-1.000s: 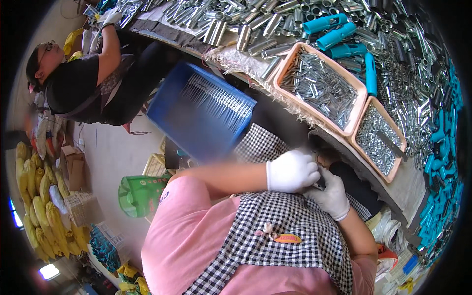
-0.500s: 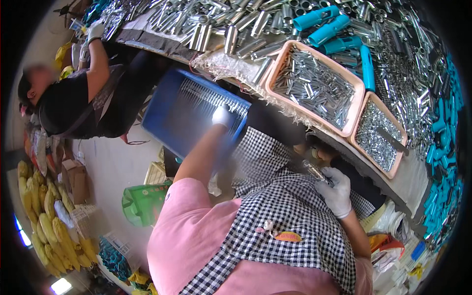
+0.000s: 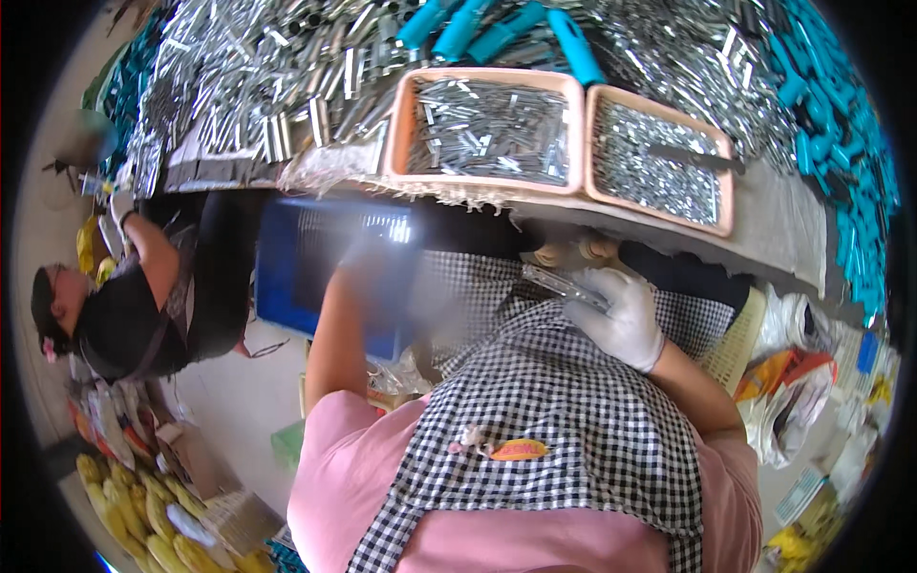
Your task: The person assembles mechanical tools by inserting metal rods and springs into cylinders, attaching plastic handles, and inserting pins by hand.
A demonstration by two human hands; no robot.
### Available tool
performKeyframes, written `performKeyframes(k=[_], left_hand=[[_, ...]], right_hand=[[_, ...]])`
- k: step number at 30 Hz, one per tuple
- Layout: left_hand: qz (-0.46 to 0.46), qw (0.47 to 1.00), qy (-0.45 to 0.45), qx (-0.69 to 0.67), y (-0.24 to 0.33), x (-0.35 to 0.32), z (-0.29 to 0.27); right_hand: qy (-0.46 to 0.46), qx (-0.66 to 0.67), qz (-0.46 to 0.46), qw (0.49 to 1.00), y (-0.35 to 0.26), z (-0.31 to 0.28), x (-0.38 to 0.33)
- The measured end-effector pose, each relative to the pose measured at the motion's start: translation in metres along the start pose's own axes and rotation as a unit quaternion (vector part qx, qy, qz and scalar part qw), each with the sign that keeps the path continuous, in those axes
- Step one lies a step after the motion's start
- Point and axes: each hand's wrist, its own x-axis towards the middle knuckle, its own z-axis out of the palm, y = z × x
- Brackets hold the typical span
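My right hand (image 3: 619, 320), in a white glove, is closed around a slim, shiny metal piece (image 3: 552, 283) with a slot-like shape, held in front of my checked apron. Its exact kind I cannot make out. My left hand (image 3: 371, 256) is over the right side of a blue plastic bin (image 3: 287, 263); blur smears its fingers, so any grip is hidden. Rows of shiny metal parts (image 3: 387, 227) lie along the bin's far end. Beyond my hands, on the bench, stand a peach tray (image 3: 580, 143) of slim metal pins and a smaller peach tray (image 3: 728, 205) of tiny metal parts.
Loose metal tubes (image 3: 277, 138) and turquoise plastic handles (image 3: 573, 46) cover the bench. A flat dark strip (image 3: 683, 158) lies across the smaller tray. At the left, a co-worker (image 3: 124, 306) reaches to the bench. Plastic bags (image 3: 788, 382) lie at the right, yellow bundles (image 3: 143, 516) lower left.
The view has swung to the right. My left hand has drawn back from the rows in the blue bin and is blurred. The metal piece in my right hand now points left, in front of the apron.
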Motion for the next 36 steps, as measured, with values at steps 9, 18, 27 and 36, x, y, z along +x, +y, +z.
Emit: performKeyframes(k=[9,18,27,36], left_hand=[[0.44,0.894,0.075,0.045,0.118,-0.175,0.042],[0.404,0.905,0.099,-0.085,0.177,-0.219,0.129],[0.401,0.905,0.093,-0.11,0.2,-0.237,0.153],[0.271,0.94,-0.002,-0.207,0.215,-0.256,0.176]], right_hand=[[-0.052,0.18,0.096,0.978,0.01,0.002,-0.01],[-0.012,0.195,0.089,0.977,0.016,-0.011,-0.029],[0.006,0.215,0.101,0.971,0.029,-0.017,-0.035],[0.007,0.268,0.089,0.959,0.025,-0.02,-0.034]])
